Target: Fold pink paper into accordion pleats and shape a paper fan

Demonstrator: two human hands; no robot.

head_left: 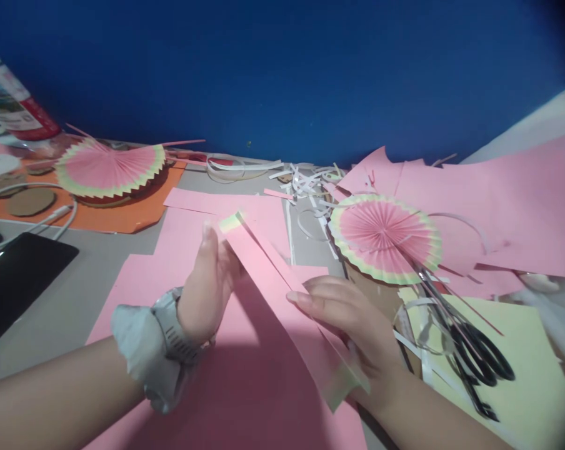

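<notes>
A pink paper strip (273,294), folded lengthwise and pale yellow-green at both ends, slants between my hands over a large pink sheet (245,400). At its upper end, my left hand (210,281) is closed at the left edge; the thumb points up and the fingertips are partly hidden behind the strip. My right hand (352,319) grips its right edge farther down, thumb and fingers around the fold. A grey watch (174,331) and a pale scrunchie (144,347) are on my left wrist. More pink paper (221,219) lies beneath and beyond the strip.
Pleated pink paper fans (385,234) (111,169) with yellow-green rims lie right and left. Black-handled scissors (479,350) rest on a yellow-green sheet (521,337). White paper scraps (305,181) lie at the back. A phone (29,269), orange sheet (142,212) and bottle (17,100) are left.
</notes>
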